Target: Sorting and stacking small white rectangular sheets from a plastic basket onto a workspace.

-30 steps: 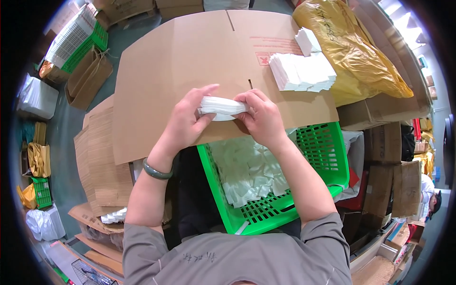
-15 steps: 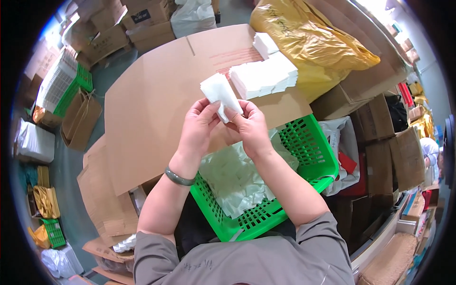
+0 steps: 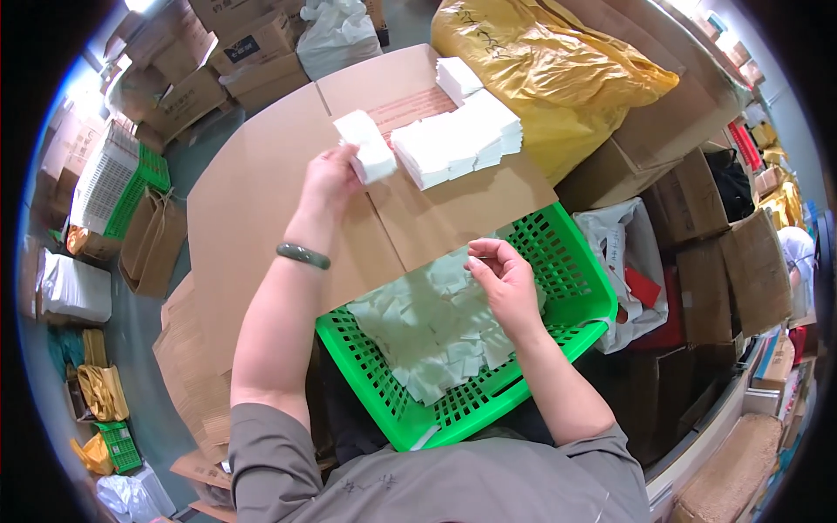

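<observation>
My left hand (image 3: 333, 181) is closed round the left edge of a small stack of white sheets (image 3: 366, 146), held just over the cardboard. Right beside it, rows of similar white stacks (image 3: 453, 144) lie on the cardboard sheet (image 3: 270, 183). My right hand (image 3: 507, 288) hangs above the green basket (image 3: 575, 261), its fingers loosely curled and a little apart, with nothing visible in them. Beneath it, the basket holds a heap of loose, thin white pieces (image 3: 436, 336). What exactly these pieces are is not clear.
A large yellow plastic bag (image 3: 558, 87) lies at the far right of the cardboard. Open cartons (image 3: 697, 196) and a white bag (image 3: 641, 244) with red items stand to the right. More boxes (image 3: 253, 44) and green crates (image 3: 144, 192) line the left and back.
Both hands held the white stack together. Now my left hand alone has it, moved left and farther away toward the other stacks; my right hand has let go and come back over the basket.
</observation>
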`<act>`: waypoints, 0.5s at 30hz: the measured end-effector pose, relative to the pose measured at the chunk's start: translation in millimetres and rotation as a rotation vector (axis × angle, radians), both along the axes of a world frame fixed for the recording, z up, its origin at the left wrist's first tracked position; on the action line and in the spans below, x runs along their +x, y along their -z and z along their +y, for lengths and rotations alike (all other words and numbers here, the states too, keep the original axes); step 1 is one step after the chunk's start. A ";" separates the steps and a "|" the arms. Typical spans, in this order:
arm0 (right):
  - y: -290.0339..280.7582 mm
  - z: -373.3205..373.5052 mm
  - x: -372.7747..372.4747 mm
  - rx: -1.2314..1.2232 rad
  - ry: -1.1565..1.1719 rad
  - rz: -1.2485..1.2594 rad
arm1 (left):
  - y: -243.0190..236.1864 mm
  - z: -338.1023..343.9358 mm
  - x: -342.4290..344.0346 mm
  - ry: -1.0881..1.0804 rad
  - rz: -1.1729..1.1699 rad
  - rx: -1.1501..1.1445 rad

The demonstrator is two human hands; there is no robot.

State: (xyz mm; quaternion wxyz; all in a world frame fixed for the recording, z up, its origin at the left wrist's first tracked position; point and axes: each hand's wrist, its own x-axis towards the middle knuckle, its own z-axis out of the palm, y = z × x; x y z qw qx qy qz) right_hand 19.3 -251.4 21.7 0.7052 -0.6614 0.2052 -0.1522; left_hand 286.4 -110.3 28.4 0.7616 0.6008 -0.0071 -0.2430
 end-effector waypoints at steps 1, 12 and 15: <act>1.8 -0.8 1.2 0.026 0.000 -0.021 | -9.9 -5.9 6.3 -0.057 0.054 -0.033; 7.9 14.2 1.3 -0.075 -0.054 -0.009 | -18.4 -101.4 79.5 0.010 0.141 0.133; 6.8 10.9 1.9 -0.084 -0.063 -0.025 | -21.0 -128.4 67.7 0.043 0.113 0.131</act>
